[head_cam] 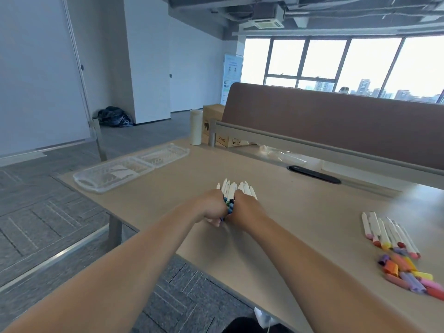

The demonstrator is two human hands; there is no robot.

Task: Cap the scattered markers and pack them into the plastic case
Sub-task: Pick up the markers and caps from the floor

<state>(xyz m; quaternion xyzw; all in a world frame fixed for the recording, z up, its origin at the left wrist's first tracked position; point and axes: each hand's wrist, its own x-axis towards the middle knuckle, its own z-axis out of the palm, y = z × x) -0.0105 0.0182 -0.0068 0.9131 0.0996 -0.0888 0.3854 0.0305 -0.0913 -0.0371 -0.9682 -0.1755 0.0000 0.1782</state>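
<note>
The clear plastic case point(129, 168) sits at the far left corner of the table point(300, 212), about ten o'clock from the hands and well apart from them. It appears to lie open in two flat halves.

The main risk, as I judge it, is in carrying the load that way. The bundle of markers point(236, 189) is clamped only at its blue and green capped ends, and the white barrels fan out loose toward twelve o'clock. An outer marker could slip free and roll off the near table edge, which is close at seven o'clock.

The left hand point(212, 207) is curled tight round the bundle's left side, knuckles up, forearm stretched straight out. The right hand point(245, 209) mirrors it and grips the right side. The two fists almost touch over the caps.

At four o'clock, well apart, a row of uncapped markers point(389, 233) lies beside a heap of loose caps point(408, 272). These are not yet matched, and a careless sweep of the right forearm could scatter them.
</note>
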